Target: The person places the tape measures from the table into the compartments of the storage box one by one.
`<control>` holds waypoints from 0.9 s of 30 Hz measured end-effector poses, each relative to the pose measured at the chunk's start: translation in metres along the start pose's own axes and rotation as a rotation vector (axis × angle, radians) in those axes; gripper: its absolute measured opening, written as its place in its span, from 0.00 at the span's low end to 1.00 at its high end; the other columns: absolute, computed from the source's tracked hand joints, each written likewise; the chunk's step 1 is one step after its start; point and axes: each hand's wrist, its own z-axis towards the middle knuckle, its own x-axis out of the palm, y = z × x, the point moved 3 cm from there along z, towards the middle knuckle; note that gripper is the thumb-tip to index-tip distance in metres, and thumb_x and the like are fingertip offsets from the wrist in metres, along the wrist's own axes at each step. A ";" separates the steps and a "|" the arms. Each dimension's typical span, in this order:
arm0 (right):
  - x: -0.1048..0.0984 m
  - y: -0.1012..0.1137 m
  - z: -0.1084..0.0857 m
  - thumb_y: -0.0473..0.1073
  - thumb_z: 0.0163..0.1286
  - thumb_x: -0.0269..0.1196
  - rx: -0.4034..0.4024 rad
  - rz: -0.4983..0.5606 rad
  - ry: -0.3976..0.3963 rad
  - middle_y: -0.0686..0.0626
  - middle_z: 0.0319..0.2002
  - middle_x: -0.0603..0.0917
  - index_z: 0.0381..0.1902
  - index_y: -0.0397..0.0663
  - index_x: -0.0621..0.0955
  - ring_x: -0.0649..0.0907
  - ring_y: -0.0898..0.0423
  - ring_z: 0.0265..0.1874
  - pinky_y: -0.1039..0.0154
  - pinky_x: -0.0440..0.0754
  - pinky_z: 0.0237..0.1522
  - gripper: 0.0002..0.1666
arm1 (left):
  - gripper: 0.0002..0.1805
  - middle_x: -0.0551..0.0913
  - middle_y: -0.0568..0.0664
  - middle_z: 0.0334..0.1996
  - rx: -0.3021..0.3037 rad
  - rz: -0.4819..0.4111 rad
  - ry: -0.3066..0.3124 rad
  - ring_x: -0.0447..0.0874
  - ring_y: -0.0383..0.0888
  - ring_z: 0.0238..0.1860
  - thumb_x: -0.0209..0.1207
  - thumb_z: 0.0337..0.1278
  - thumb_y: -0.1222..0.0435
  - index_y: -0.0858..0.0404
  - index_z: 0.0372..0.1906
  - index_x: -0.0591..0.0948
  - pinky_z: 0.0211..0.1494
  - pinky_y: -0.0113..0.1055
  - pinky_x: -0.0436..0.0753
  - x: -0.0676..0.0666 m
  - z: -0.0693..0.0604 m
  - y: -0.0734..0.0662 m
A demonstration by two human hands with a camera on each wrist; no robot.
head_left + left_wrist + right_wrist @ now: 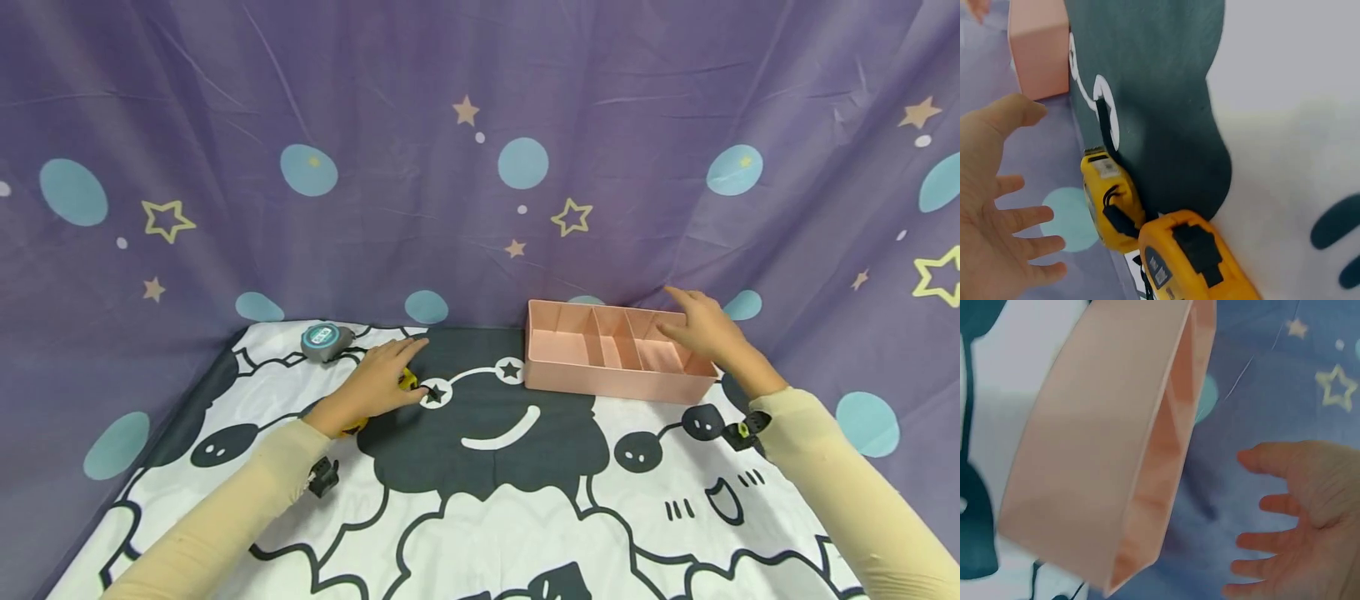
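Note:
My left hand (378,379) hovers with spread fingers over two yellow tape measures, which it mostly covers in the head view. In the left wrist view the smaller yellow tape measure (1100,200) with a black strap lies beside a larger orange-yellow tape measure (1194,262); the hand appears apart from both. Above the right end of a pink divided box (600,379) is my right hand (705,329), fingers extended. The right wrist view shows that hand apart from the box's wall (1091,437), holding nothing.
A grey tape measure with a teal label (322,342) lies at the back left of the table. The cloth (525,525) has a black-and-white cartoon print. A purple curtain (420,217) with stars and dots hangs right behind the table's far edge.

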 end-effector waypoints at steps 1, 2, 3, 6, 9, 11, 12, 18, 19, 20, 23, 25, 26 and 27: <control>0.001 -0.008 -0.001 0.47 0.71 0.62 0.027 -0.002 0.027 0.20 0.68 0.66 0.75 0.28 0.60 0.64 0.22 0.68 0.26 0.64 0.66 0.44 | 0.47 0.69 0.67 0.72 -0.001 -0.015 0.004 0.69 0.68 0.70 0.70 0.57 0.52 0.62 0.78 0.63 0.70 0.66 0.68 -0.002 0.000 0.001; 0.001 -0.016 -0.001 0.46 0.70 0.62 0.055 -0.006 0.054 0.18 0.67 0.65 0.75 0.26 0.58 0.63 0.21 0.68 0.26 0.64 0.66 0.46 | 0.47 0.70 0.68 0.71 -0.004 -0.026 0.008 0.71 0.67 0.68 0.70 0.57 0.53 0.63 0.78 0.63 0.69 0.64 0.70 -0.003 0.000 0.002; 0.001 -0.024 -0.002 0.46 0.70 0.62 0.080 -0.004 0.082 0.17 0.67 0.64 0.75 0.24 0.57 0.63 0.20 0.67 0.25 0.64 0.66 0.46 | 0.47 0.70 0.68 0.70 -0.013 -0.039 0.020 0.73 0.67 0.67 0.70 0.57 0.54 0.63 0.78 0.63 0.68 0.63 0.73 -0.005 0.000 0.004; 0.003 -0.046 -0.006 0.44 0.70 0.62 0.151 0.026 0.157 0.15 0.67 0.62 0.74 0.18 0.54 0.62 0.19 0.68 0.27 0.64 0.67 0.48 | 0.47 0.70 0.69 0.70 -0.069 -0.092 0.076 0.74 0.68 0.65 0.70 0.57 0.56 0.62 0.78 0.62 0.64 0.63 0.76 -0.008 0.000 0.009; 0.008 -0.063 -0.012 0.44 0.71 0.61 0.227 0.119 0.231 0.16 0.66 0.64 0.72 0.16 0.55 0.70 0.22 0.64 0.32 0.75 0.61 0.47 | 0.47 0.70 0.70 0.70 -0.129 -0.140 0.133 0.74 0.67 0.64 0.71 0.57 0.57 0.62 0.79 0.61 0.61 0.62 0.78 -0.006 0.001 0.016; 0.013 -0.070 -0.016 0.43 0.71 0.60 0.275 0.204 0.281 0.18 0.63 0.70 0.71 0.16 0.57 0.77 0.26 0.59 0.37 0.83 0.54 0.44 | 0.47 0.71 0.70 0.69 -0.152 -0.158 0.156 0.76 0.65 0.63 0.71 0.56 0.57 0.63 0.78 0.62 0.60 0.60 0.79 -0.004 0.001 0.022; 0.015 -0.073 -0.018 0.43 0.72 0.60 0.294 0.242 0.301 0.20 0.59 0.75 0.71 0.16 0.58 0.81 0.30 0.53 0.40 0.86 0.49 0.43 | 0.47 0.71 0.70 0.68 -0.156 -0.161 0.162 0.77 0.64 0.62 0.72 0.56 0.58 0.64 0.78 0.62 0.60 0.60 0.79 -0.003 0.000 0.024; 0.027 -0.082 -0.017 0.39 0.70 0.60 0.339 0.379 0.310 0.41 0.35 0.87 0.65 0.16 0.67 0.85 0.54 0.33 0.51 0.90 0.35 0.35 | 0.44 0.74 0.70 0.65 -0.164 -0.186 0.180 0.77 0.63 0.62 0.72 0.52 0.61 0.67 0.74 0.67 0.63 0.59 0.78 0.000 0.001 0.030; 0.028 -0.082 -0.016 0.38 0.70 0.60 0.341 0.391 0.299 0.44 0.33 0.87 0.64 0.16 0.69 0.84 0.56 0.31 0.53 0.89 0.34 0.34 | 0.43 0.75 0.69 0.64 -0.163 -0.190 0.180 0.77 0.63 0.62 0.73 0.51 0.62 0.67 0.73 0.68 0.63 0.58 0.78 0.000 0.001 0.031; 0.028 -0.082 -0.016 0.37 0.69 0.60 0.346 0.399 0.284 0.46 0.30 0.86 0.63 0.16 0.70 0.84 0.57 0.29 0.54 0.89 0.32 0.32 | 0.42 0.76 0.69 0.63 -0.163 -0.192 0.180 0.78 0.63 0.61 0.73 0.51 0.63 0.67 0.72 0.70 0.63 0.58 0.78 0.000 0.001 0.031; 0.028 -0.082 -0.014 0.32 0.63 0.58 0.363 0.429 0.246 0.51 0.23 0.81 0.60 0.14 0.72 0.81 0.58 0.24 0.60 0.86 0.28 0.30 | 0.38 0.78 0.68 0.60 -0.162 -0.188 0.179 0.79 0.62 0.58 0.72 0.49 0.65 0.67 0.68 0.74 0.61 0.57 0.79 -0.001 0.001 0.032; 0.028 -0.081 -0.012 0.30 0.59 0.57 0.374 0.431 0.227 0.53 0.20 0.79 0.58 0.14 0.73 0.80 0.59 0.21 0.62 0.85 0.26 0.30 | 0.36 0.79 0.67 0.59 -0.167 -0.187 0.182 0.80 0.60 0.57 0.73 0.49 0.65 0.67 0.66 0.75 0.60 0.56 0.79 -0.002 0.000 0.032; 0.027 -0.080 -0.012 0.29 0.57 0.56 0.380 0.430 0.220 0.53 0.19 0.78 0.57 0.13 0.74 0.80 0.59 0.20 0.62 0.84 0.25 0.30 | 0.35 0.79 0.67 0.58 -0.168 -0.187 0.184 0.80 0.60 0.56 0.73 0.49 0.65 0.67 0.65 0.76 0.60 0.56 0.80 -0.002 0.000 0.032; 0.027 -0.080 -0.011 0.28 0.56 0.56 0.386 0.429 0.215 0.53 0.19 0.78 0.56 0.13 0.74 0.80 0.59 0.20 0.62 0.84 0.25 0.30 | 0.34 0.79 0.67 0.58 -0.170 -0.188 0.185 0.80 0.60 0.56 0.73 0.50 0.65 0.67 0.65 0.76 0.60 0.56 0.80 -0.002 0.000 0.032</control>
